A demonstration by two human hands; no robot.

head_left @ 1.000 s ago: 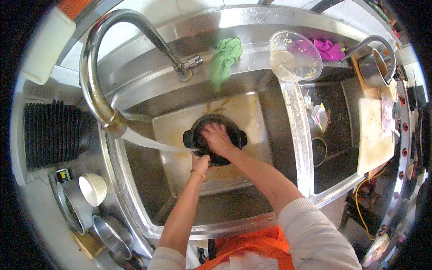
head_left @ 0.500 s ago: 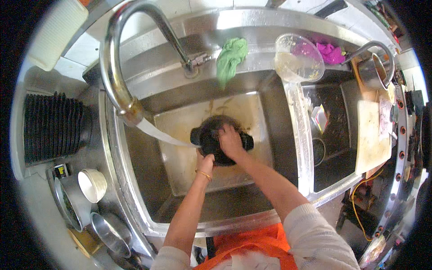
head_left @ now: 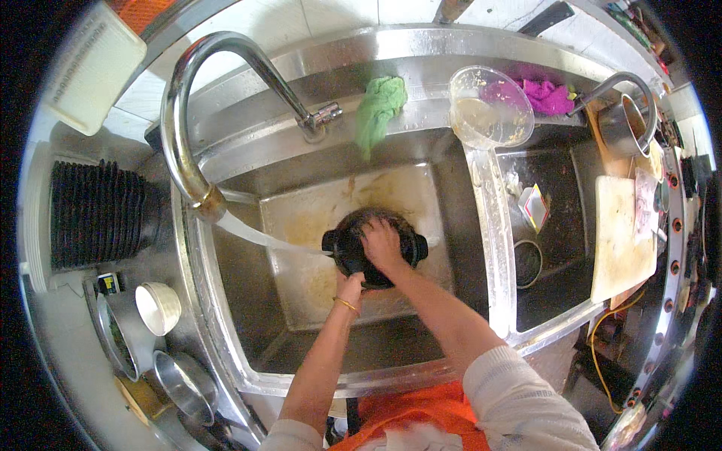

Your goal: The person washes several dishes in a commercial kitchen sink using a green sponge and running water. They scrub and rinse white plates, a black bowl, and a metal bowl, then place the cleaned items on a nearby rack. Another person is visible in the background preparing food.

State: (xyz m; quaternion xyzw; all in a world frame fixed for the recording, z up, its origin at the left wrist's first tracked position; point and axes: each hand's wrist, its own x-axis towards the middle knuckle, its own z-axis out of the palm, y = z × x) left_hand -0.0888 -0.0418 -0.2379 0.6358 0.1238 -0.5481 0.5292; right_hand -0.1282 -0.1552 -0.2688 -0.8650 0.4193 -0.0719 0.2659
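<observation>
A black pot with two side handles sits low in the left sink basin. My left hand is closed on its near rim, thumb over the edge. Inside the pot, my right hand bends its fingers down against the inner wall. Whatever lies under those fingers is hidden. A stream of water runs from the tall curved faucet to the pot's left side.
A green cloth, a clear plastic bowl and a magenta cloth lie along the back ledge. Black stacked plates, a white bowl and metal basins stand left. The right basin borders a cutting board.
My view has shifted slightly, so the sink appears lower. My right hand has moved a little within the pot, and the pot looks less tilted. My left hand keeps its hold.
</observation>
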